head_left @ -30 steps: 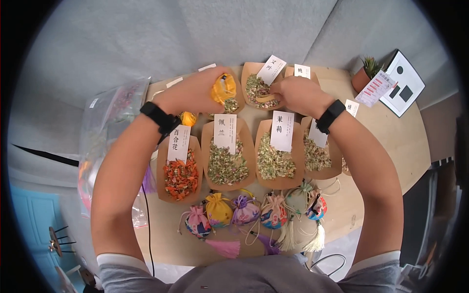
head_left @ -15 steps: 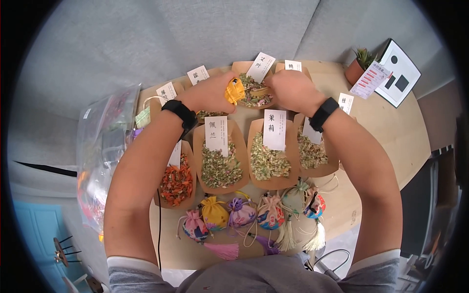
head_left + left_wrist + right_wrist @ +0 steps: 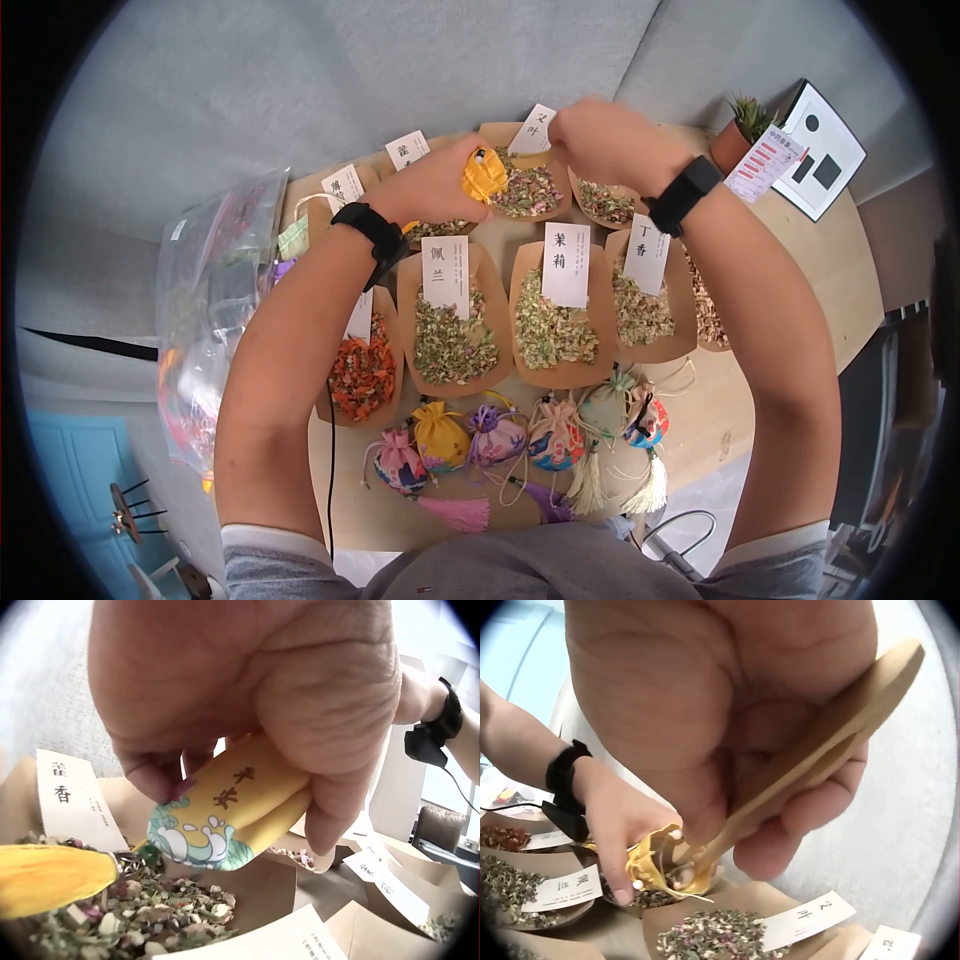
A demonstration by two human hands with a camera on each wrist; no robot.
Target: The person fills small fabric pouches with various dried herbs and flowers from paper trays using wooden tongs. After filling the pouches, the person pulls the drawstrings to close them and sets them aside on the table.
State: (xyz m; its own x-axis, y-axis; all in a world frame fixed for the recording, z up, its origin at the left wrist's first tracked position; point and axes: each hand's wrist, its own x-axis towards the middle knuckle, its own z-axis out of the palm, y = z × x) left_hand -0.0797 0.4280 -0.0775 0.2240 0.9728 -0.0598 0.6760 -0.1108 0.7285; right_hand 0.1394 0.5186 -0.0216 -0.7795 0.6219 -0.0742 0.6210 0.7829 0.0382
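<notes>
In the head view my left hand (image 3: 440,187) holds a yellow drawstring pouch (image 3: 484,178) over the back row of trays. The left wrist view shows the pouch's printed cloth (image 3: 225,799) pinched between thumb and fingers, with a yellow tassel (image 3: 56,879) hanging off one end. My right hand (image 3: 612,145) is just to the right of the pouch. In the right wrist view its fingers grip a long wooden scoop (image 3: 821,754), whose lower end overlaps the pouch's gathered open mouth (image 3: 641,866). Below them a tray of dried herbs (image 3: 716,934) bears a white label card.
Paper trays of dried flowers and leaves, such as the orange one (image 3: 362,380), fill the table's middle. Several finished pouches (image 3: 495,435) line the front. A clear plastic bag (image 3: 215,300) stands left, a potted plant (image 3: 742,130) and white board (image 3: 822,150) back right.
The right hand has lifted up and away from the herb tray with the scoop. The left hand has shifted the pouch rightward over the back trays, and the head view has shifted slightly.
</notes>
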